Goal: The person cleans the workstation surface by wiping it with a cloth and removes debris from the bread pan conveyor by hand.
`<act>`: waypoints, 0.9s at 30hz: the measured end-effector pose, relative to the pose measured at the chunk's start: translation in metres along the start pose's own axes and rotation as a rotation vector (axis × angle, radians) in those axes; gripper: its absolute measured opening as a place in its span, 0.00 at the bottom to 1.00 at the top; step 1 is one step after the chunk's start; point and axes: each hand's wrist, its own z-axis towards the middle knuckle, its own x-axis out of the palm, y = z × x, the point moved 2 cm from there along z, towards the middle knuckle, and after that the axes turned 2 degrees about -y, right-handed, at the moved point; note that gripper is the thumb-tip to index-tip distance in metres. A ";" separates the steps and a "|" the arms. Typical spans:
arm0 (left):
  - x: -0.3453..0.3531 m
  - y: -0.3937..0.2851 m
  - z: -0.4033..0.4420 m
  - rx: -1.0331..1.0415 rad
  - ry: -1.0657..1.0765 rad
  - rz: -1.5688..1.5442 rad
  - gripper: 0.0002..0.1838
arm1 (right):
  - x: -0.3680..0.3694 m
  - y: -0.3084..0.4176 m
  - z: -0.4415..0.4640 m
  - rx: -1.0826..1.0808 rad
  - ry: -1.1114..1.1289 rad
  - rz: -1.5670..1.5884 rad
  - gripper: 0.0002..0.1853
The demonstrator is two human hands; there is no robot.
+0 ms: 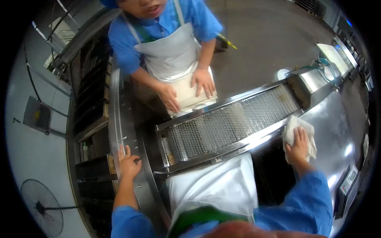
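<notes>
My right hand lies on a folded pale cloth, fingers spread over it, on the steel table at the right. My left hand is at the metal rail on the left, holding nothing, with its fingers apart. Between my hands runs a mesh conveyor in a steel frame. A white apron covers my front below the conveyor's near edge.
Across the conveyor a person in a blue shirt and white apron rests both hands on a folded cloth. A scale stands at the right, a machine housing at the conveyor's far end, a fan at lower left.
</notes>
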 end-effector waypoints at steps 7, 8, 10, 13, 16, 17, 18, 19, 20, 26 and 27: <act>0.000 -0.003 0.000 0.015 -0.031 0.035 0.08 | -0.006 0.009 0.001 0.033 0.022 0.003 0.39; 0.001 -0.003 -0.001 0.024 -0.048 0.034 0.08 | -0.008 0.012 0.000 0.040 0.022 0.024 0.39; 0.001 -0.002 0.000 0.012 -0.041 0.029 0.08 | -0.007 0.009 0.000 0.011 0.021 -0.003 0.40; -0.003 -0.005 0.001 0.010 -0.046 0.032 0.08 | 0.004 0.003 -0.001 -0.013 -0.018 -0.008 0.41; 0.000 -0.003 0.000 0.026 -0.050 0.039 0.08 | 0.004 0.003 -0.003 -0.017 -0.043 0.008 0.42; 0.002 -0.003 -0.001 0.026 -0.053 0.038 0.08 | 0.001 0.002 -0.003 -0.031 -0.041 0.005 0.43; 0.001 -0.003 0.000 0.026 -0.051 0.036 0.08 | 0.002 0.001 -0.002 -0.031 -0.040 0.002 0.43; 0.000 -0.004 0.001 0.037 -0.061 0.028 0.08 | 0.004 -0.002 -0.001 -0.031 -0.031 -0.005 0.43; 0.000 -0.004 0.000 0.048 -0.068 0.022 0.08 | 0.006 -0.004 -0.001 -0.031 -0.020 -0.010 0.43; 0.001 -0.002 0.000 0.040 -0.069 -0.009 0.08 | 0.009 -0.005 -0.002 -0.035 -0.060 -0.022 0.43; 0.001 -0.002 0.001 0.041 -0.069 -0.009 0.08 | 0.008 -0.005 -0.002 -0.034 -0.061 -0.023 0.43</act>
